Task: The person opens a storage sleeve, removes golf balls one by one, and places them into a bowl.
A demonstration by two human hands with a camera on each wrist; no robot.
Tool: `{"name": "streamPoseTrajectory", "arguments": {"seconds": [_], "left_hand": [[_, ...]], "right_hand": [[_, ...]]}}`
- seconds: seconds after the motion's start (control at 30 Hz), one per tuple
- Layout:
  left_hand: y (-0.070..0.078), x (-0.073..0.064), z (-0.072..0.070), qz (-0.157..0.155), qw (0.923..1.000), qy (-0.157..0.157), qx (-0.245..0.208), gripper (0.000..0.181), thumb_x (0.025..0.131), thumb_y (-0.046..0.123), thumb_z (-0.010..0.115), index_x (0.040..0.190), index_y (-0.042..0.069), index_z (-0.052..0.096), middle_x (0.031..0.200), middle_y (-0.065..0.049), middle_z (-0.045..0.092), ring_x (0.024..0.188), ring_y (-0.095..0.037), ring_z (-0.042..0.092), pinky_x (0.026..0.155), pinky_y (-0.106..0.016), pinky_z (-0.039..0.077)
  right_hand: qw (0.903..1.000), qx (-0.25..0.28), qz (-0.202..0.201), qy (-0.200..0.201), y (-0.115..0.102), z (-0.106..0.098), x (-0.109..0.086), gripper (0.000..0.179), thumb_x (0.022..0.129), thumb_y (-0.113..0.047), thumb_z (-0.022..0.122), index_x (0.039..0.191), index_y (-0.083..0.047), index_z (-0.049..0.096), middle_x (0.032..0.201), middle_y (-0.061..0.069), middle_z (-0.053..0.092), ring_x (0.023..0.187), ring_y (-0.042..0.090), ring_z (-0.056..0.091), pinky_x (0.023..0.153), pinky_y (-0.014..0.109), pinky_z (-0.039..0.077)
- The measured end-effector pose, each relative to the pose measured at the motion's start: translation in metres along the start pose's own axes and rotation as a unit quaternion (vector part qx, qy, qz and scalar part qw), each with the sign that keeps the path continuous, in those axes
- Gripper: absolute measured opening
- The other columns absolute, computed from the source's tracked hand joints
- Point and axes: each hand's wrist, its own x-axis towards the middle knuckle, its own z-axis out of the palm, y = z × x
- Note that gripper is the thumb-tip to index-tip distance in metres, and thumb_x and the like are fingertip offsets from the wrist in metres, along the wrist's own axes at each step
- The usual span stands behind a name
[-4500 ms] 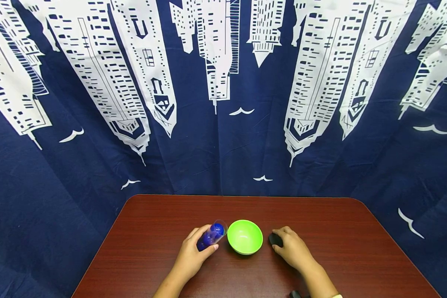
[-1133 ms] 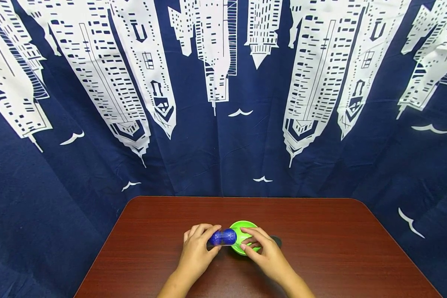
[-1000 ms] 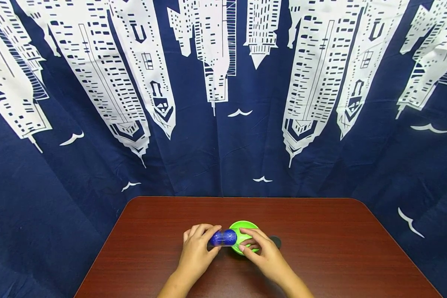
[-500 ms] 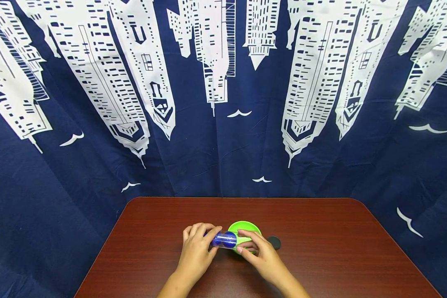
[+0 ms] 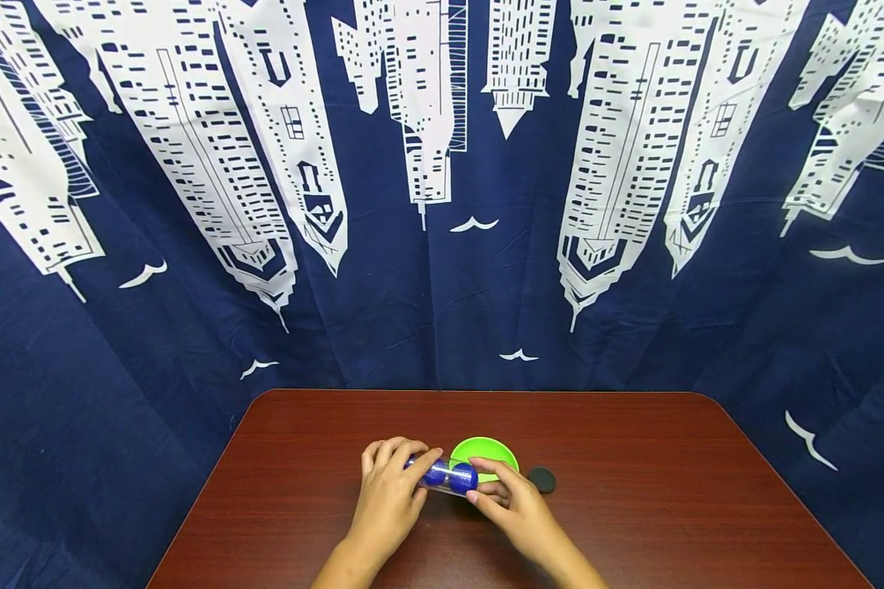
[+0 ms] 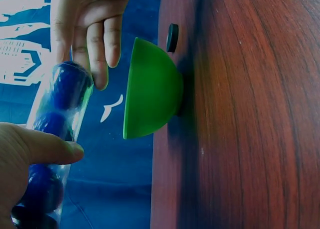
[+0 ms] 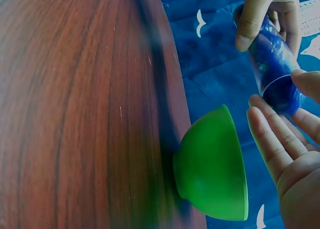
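Note:
My left hand grips a clear plastic tube with several blue balls lined up inside. The tube lies tilted, its open end towards my right hand. At that mouth the end ball sticks out past the rim, and my right thumb and index finger pinch it from both sides. My other right fingers are stretched out below, in the right wrist view. Beneath the tube's open end, a bright green bowl stands upright on the table, partly covered by my right hand in the head view.
A round black lid lies on the brown wooden table, just right of the bowl. Behind the table hangs a dark blue cloth printed with white buildings and birds.
Earlier my right hand was at the black lid; it has since moved left to the tube's mouth. The end ball has slid outward, and my right fingers now pinch it.

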Motion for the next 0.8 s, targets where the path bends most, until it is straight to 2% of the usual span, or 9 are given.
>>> {"name": "streamPoseTrajectory", "arguments": {"seconds": [0.47,0.8], "left_hand": [[-0.0009,-0.0009,0.0052,0.004,0.9996,0.025,-0.009,0.056,0.068,0.004,0.087,0.117,0.026,0.074,0.113,0.006,0.067,0.112,-0.021,0.056,0.100,-0.049,0.037],[0.0013,-0.0029,0.0051,-0.024,0.9990,0.012,-0.035,0.059,0.067,0.007,0.091,0.120,0.028,0.073,0.116,0.008,0.066,0.115,-0.020,0.056,0.099,-0.047,0.038]], "right_hand": [[0.9999,0.014,0.002,0.000,-0.0025,-0.0015,-0.0012,0.052,0.097,-0.025,0.069,0.141,-0.002,0.053,0.126,0.026,0.062,0.102,0.010,0.071,0.083,0.021,0.058],[0.9998,0.006,-0.016,0.006,-0.0043,-0.0033,0.0015,0.052,0.096,-0.023,0.070,0.139,0.002,0.054,0.119,0.025,0.065,0.098,0.009,0.072,0.082,0.020,0.058]]}}
